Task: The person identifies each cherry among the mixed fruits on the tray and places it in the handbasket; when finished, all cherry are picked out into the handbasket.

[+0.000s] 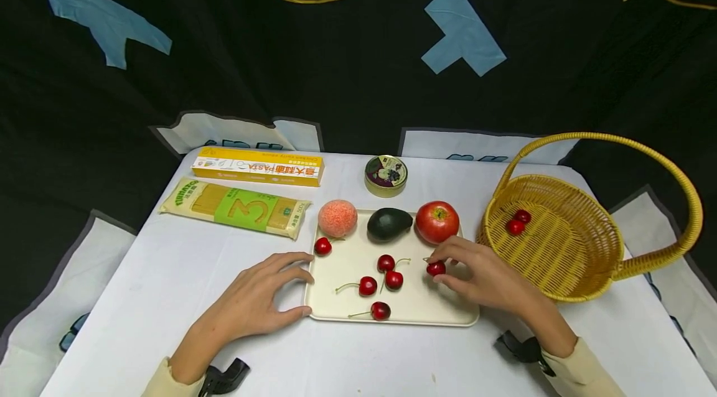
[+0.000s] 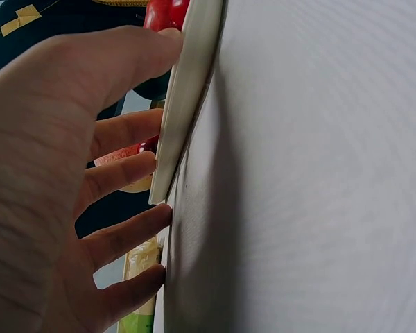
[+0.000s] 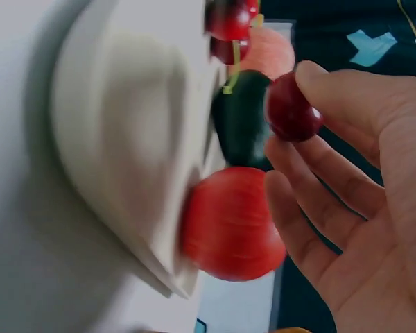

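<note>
My right hand [image 1: 484, 272] pinches a dark red cherry [image 3: 291, 109] between thumb and fingertips, over the right part of a cream tray [image 1: 431, 307]. Relaxed, slightly bent fingers of my left hand [image 1: 254, 297] rest along the tray's left edge, the thumb near its front corner. Several stemmed cherries lie on the tray, among them one near the front rim [image 1: 380, 310] and another at the left [image 1: 322, 246]. Along its back side sit a pinkish-orange round fruit [image 1: 337, 218], a dark green avocado [image 1: 389, 224] and a red apple [image 1: 437, 222].
Right of the tray stands a yellow wicker basket [image 1: 560, 266] with a tall arched handle, holding two cherries [image 1: 518, 223]. Behind the tray is a small round tin [image 1: 386, 175]. A yellow pasta box [image 1: 257, 166] and a noodle packet [image 1: 235, 206] lie at the back left.
</note>
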`<action>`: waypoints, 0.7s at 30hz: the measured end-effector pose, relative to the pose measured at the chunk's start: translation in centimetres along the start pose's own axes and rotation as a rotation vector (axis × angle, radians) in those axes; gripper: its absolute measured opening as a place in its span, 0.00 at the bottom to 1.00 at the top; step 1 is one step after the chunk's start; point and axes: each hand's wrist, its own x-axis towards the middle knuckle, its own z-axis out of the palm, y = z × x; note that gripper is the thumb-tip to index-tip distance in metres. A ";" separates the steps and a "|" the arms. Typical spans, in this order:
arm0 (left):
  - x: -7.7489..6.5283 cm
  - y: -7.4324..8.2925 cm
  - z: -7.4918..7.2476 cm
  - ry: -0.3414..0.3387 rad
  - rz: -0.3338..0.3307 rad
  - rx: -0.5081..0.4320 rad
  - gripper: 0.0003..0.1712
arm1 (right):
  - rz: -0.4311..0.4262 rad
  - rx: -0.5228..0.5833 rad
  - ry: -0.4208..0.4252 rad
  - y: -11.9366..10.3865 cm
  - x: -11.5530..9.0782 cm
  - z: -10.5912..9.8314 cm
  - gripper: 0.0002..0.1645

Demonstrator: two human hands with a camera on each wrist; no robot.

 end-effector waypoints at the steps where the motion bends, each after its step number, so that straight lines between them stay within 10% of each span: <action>1: 0.0 0.0 0.0 -0.001 -0.001 0.000 0.24 | -0.006 0.001 0.025 -0.1 0.0 -0.2 0.19; 21: 0.0 0.0 0.0 -0.009 -0.005 -0.014 0.24 | 0.057 -0.163 0.329 3.3 -1.8 -5.3 0.27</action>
